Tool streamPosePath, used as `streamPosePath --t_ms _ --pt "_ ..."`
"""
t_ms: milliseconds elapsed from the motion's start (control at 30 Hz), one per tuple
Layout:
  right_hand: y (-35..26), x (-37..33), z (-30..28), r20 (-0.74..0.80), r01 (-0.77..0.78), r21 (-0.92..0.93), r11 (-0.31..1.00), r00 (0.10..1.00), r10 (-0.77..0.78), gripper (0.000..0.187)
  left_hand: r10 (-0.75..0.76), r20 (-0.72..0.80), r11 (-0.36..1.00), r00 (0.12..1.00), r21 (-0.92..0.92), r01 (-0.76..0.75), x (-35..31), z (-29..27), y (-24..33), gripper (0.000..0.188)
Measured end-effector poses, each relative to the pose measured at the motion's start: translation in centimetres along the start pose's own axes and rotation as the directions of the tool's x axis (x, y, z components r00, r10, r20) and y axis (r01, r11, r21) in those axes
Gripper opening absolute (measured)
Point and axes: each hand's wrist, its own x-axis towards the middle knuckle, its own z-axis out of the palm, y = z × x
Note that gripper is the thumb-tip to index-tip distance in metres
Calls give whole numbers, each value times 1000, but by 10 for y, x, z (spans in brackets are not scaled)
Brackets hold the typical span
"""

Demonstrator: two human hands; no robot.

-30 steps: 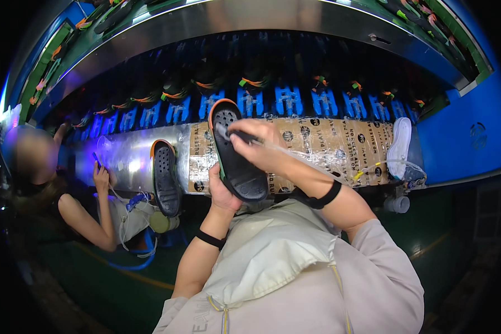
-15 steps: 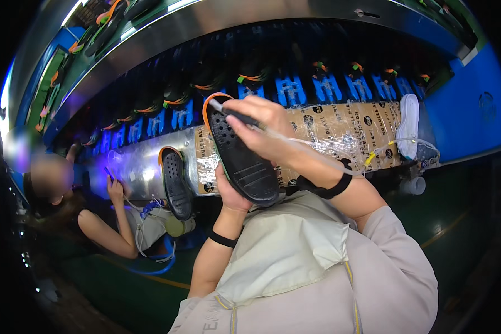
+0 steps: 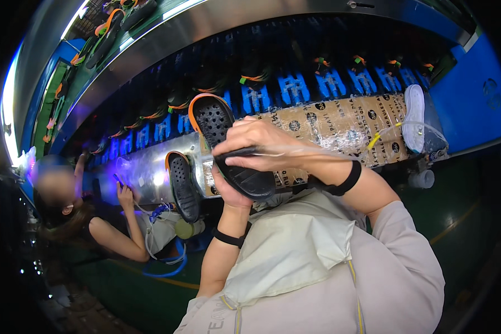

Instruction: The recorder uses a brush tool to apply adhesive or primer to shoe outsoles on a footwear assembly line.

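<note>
My left hand (image 3: pixel 231 191) is closed around the lower edge of a black shoe sole (image 3: pixel 214 118), holding it tilted over the bench. Many small holes pit the sole's far half, and an orange rim curves round its far end. Fingers closed, my right hand (image 3: pixel 265 142) grips a dark-handled brush (image 3: pixel 240 152) fed by a clear tube, low across the middle of the sole. The brush's tip is hard to make out behind the fingers. A second black sole (image 3: pixel 182 186) with an orange rim leans at the bench edge to the left.
Brown printed wrapping (image 3: pixel 334 131) covers the metal bench (image 3: pixel 145 167). A white sole (image 3: pixel 414 119) lies at its right end, beside a yellow-marked tube. Blue holders (image 3: pixel 293 89) with dark shoes line the back. At the left sits a co-worker (image 3: pixel 117 231) holding a small tool.
My right hand has brought the brush from the sole's far end down toward its middle. The sole has shifted slightly left, and the whole view has turned a little.
</note>
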Motion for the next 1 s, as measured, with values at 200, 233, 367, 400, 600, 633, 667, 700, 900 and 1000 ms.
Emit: streamPosePath --t_ms 200,233,367,400,600,633,667,700,900,1000 --pt "-8 -2 -1 -191 -52 -144 988 981 24 30 62 21 994 998 93 -64 4 8 2 78" --pt "-10 -3 -2 -58 39 -228 973 997 -54 30 119 -42 981 992 162 -110 6 5 3 78" --pt "-15 -8 -9 56 54 165 985 996 -64 29 107 98 970 989 206 -125 5 -8 15 77" --pt "-15 -7 -9 -65 -23 122 992 997 31 28 83 143 976 986 187 -109 8 -8 20 77" --pt "-32 -7 -15 249 116 16 993 961 -117 29 129 218 979 967 127 -160 16 2 32 71" --pt "-31 -7 -16 253 113 21 993 961 -115 29 84 206 973 975 196 -125 14 10 31 71" --pt "-30 -7 -18 156 24 77 997 987 -36 28 145 132 966 980 196 -170 14 9 34 72" --pt "-30 -7 -18 63 -60 140 988 997 52 29 206 57 956 977 200 -213 13 8 37 73" --pt "-46 -6 -27 419 7 191 981 904 -88 29 8 318 999 948 -42 6 18 46 37 83" --pt "-45 -9 -25 82 -30 7 1000 996 29 28 31 349 996 937 71 -60 19 44 48 89"
